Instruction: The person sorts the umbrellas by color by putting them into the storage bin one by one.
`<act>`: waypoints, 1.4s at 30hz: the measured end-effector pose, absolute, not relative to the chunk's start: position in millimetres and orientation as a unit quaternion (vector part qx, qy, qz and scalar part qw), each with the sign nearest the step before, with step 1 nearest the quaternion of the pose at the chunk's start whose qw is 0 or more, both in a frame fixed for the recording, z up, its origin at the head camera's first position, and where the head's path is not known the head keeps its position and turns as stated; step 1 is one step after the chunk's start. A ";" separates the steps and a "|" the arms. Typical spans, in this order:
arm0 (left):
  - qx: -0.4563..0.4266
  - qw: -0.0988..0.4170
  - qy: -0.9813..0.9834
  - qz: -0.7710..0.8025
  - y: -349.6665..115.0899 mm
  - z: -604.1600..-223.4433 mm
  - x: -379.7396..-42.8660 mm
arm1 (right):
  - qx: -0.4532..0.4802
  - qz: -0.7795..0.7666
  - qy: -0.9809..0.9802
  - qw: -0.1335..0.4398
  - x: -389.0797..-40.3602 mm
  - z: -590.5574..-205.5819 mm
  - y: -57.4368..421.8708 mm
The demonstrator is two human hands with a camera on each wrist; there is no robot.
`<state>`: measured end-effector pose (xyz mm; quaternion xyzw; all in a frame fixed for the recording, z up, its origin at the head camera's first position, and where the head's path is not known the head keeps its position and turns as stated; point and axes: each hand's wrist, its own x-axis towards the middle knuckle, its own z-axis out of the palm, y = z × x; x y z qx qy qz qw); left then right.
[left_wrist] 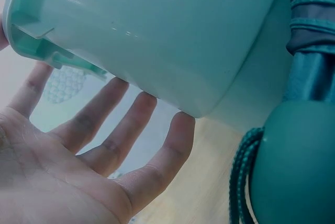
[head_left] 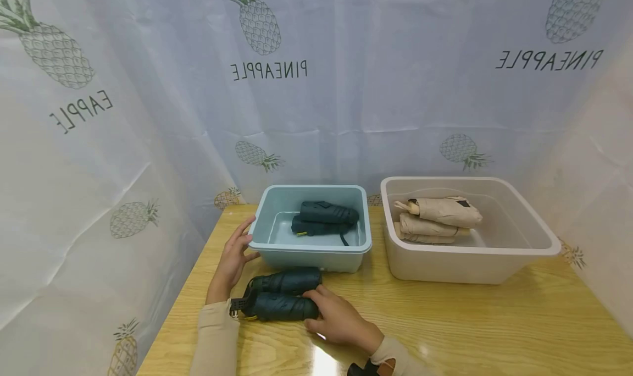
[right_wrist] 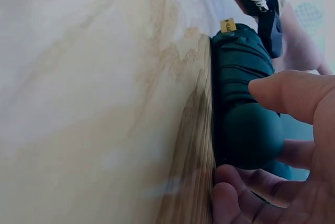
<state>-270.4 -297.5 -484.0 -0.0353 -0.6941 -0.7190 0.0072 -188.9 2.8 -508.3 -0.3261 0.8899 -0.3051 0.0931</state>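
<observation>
My left hand (head_left: 231, 263) touches the left side of a light blue plastic bin (head_left: 311, 248), its fingertips against the outer wall in the left wrist view. Inside that bin lie two dark folded umbrellas (head_left: 327, 212). In front of it, two more rest side by side on the table. My right hand (head_left: 343, 321) holds the round right end of the nearer dark umbrella (head_left: 282, 307), thumb on one side and fingers curled about the end. Just behind it is the farther dark umbrella (head_left: 296, 281), close to the bin's front wall.
To the right stands a larger whitish bin (head_left: 460, 266) holding several beige folded umbrellas (head_left: 447, 211). Both bins sit on a wood-grain table (head_left: 445, 332). A pineapple-print curtain (head_left: 346, 101) hangs behind and at the sides.
</observation>
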 end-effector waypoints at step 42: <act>-0.038 0.006 -0.695 -0.718 -299.4 -486.9 -271.3 | -0.312 -0.458 0.819 0.147 -207.0 -474.7 30.0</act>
